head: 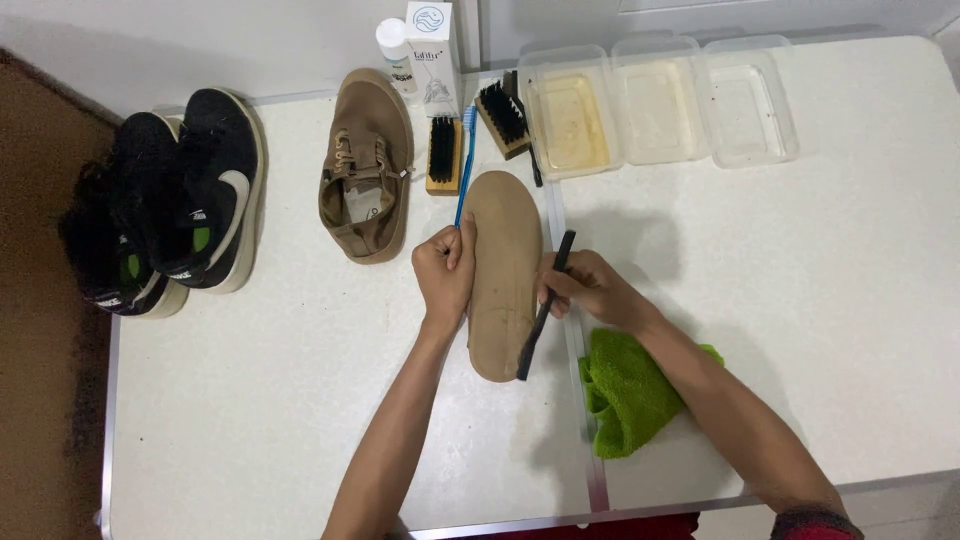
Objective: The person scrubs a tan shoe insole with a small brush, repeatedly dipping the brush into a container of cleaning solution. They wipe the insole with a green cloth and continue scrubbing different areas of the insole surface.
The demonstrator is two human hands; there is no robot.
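Observation:
A tan shoe lies sole-up [505, 262] on the white table [300, 400]. My left hand [445, 272] grips its left edge and holds it steady. My right hand [590, 290] holds a thin black brush [545, 305] by its handle, with the lower end resting on the sole's heel area. A blue toothbrush [465, 170] lies just above my left hand.
The matching brown shoe [365, 165] sits upright to the left, with a pair of black sneakers [175, 200] at the table's left edge. Two wooden brushes [443, 152] [503, 118], a white bottle and box [430, 45] and three clear tubs [655, 100] line the back. A green cloth [625, 395] lies under my right forearm.

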